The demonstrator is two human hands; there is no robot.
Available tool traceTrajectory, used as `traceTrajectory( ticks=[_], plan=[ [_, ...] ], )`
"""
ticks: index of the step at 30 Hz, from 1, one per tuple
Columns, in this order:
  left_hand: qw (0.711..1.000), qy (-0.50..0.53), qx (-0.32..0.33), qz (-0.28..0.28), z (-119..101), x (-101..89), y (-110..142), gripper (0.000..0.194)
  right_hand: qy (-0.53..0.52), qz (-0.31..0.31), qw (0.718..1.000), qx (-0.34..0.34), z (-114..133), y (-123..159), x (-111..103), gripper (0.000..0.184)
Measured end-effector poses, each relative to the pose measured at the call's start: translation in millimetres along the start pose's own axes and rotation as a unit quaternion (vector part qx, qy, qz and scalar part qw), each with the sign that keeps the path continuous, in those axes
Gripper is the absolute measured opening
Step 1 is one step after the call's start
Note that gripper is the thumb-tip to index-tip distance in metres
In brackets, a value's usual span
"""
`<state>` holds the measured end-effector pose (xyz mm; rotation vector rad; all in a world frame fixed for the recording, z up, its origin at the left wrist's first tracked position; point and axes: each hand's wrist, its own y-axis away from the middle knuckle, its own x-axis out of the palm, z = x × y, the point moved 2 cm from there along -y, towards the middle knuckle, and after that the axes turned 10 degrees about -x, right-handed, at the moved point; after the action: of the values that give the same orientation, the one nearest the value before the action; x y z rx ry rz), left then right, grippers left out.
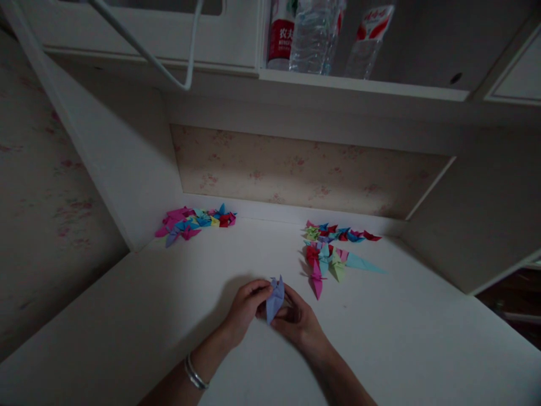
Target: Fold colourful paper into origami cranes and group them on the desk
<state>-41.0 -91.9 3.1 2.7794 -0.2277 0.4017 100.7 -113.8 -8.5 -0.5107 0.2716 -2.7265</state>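
A lavender origami crane (275,300) is held between my two hands, just above the white desk (236,366). My left hand (245,309) pinches its upper left side between thumb and fingers. On the other side, my right hand (299,321) has its thumb near the crane's lower tip, with fingers curled behind the paper. Part of the fingers is hidden behind the crane. To the right of my hands lies a group of folded paper cranes (324,256) in red, pink, light blue and pale green, with a magenta crane (316,281) nearest to me.
Another heap of colourful paper cranes (194,221) lies at the back left. A row of cranes (342,233) runs along the back right. Overhead, a shelf (363,85) holds several plastic bottles (310,39), and a pale cable (146,53) hangs at the upper left.
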Motion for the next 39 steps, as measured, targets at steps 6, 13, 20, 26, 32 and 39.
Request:
traceTrajectory(
  ticks=[6, 13, 20, 26, 32, 39],
  plan=[
    [1.000, -0.017, 0.003, -0.005, -1.5, 1.7, 1.1, 0.029, 0.039, -0.024, 0.999, -0.016, 4.4, -2.6, 0.5, 0.056],
    [0.998, -0.061, 0.010, 0.010, -5.1, 4.9, 2.1, 0.032, 0.046, -0.082, 0.996, -0.014, -5.7, -3.4, -5.9, 0.044],
    [0.997, -0.068, 0.025, 0.022, -3.0, 2.7, 0.7, 0.028, 0.090, -0.123, 0.988, -0.018, 0.3, -3.1, -7.8, 0.042],
    [0.996, -0.084, 0.017, 0.023, -2.0, 2.6, 1.0, 0.030, 0.104, -0.163, 0.981, -0.032, -1.1, -3.5, -12.8, 0.050],
    [0.994, -0.104, 0.022, 0.022, 1.7, 0.4, -2.3, 0.028, 0.114, -0.160, 0.980, -0.041, -3.6, -3.6, -13.6, 0.048],
    [0.993, -0.104, 0.045, 0.024, 1.9, 0.2, -3.5, 0.026, 0.101, -0.149, 0.983, -0.039, -5.1, -1.3, -14.7, 0.053]
  ],
)
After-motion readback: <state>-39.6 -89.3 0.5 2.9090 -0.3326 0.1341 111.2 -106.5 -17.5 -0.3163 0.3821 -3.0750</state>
